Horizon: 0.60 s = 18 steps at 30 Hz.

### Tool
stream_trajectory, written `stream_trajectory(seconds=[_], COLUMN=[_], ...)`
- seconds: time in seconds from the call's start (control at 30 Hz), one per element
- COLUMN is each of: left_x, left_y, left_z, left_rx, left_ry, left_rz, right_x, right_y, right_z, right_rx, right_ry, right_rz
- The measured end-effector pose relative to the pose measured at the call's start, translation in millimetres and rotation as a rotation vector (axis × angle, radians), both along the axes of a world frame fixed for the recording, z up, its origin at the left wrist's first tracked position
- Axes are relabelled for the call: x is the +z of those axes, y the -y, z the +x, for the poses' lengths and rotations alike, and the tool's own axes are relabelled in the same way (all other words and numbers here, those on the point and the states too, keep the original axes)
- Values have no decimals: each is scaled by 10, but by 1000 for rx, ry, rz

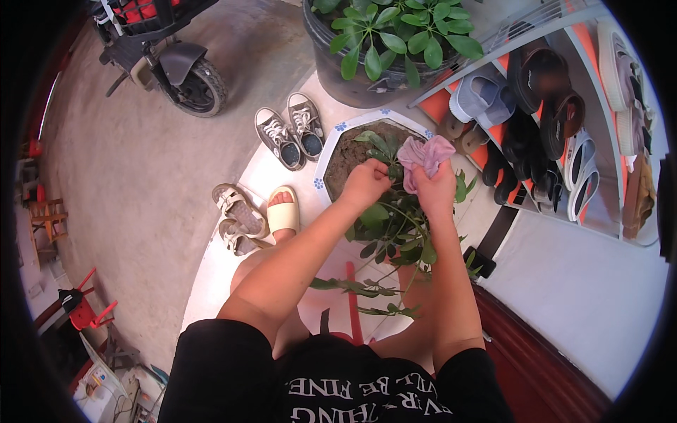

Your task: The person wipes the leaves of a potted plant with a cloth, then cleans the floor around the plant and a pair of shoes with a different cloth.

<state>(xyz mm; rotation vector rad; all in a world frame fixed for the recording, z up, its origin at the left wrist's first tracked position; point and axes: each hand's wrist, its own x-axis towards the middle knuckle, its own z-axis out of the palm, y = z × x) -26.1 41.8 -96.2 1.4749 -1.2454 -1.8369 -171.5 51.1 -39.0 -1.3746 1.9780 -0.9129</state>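
My left hand (pixel 368 185) pinches a green leaf (pixel 394 170) of a potted umbrella plant (pixel 410 240) between thumb and fingers. Bunched in my right hand (pixel 436 193) is a pink cloth (pixel 426 157), held just to the right of that leaf. The plant's stems and leaves spread under both forearms toward my lap. Beneath my hands stands an octagonal white planter (pixel 329 149) with blue flower motifs on its rim. Brown soil (pixel 346 156) shows in its left half; the foliage and my hands hide much of the rest.
A large black pot (pixel 338 79) with another umbrella plant stands beyond the planter. To the right is a shoe rack (pixel 608 158) full of footwear. Canvas sneakers (pixel 291 132) and strappy sandals (pixel 238 214) lie left of the planter. A scooter's front wheel (pixel 203 87) rests on the concrete floor.
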Motion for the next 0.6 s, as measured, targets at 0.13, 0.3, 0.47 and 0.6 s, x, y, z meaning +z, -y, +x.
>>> stream_trajectory(seconds=[0.13, 0.3, 0.47, 0.6], left_x=[167, 161, 232, 196], left_y=[66, 129, 163, 162], left_z=[-3, 84, 105, 102], left_rx=[187, 188, 220, 299], left_ry=[-471, -613, -680, -724], left_rz=[432, 660, 720, 711], right_x=[-139, -7, -155, -81], right_y=[-24, 15, 45, 74], right_z=[-66, 11, -168, -139], right_rx=[52, 379, 235, -82], right_ry=[267, -292, 283, 664], right_rz=[125, 84, 180, 44])
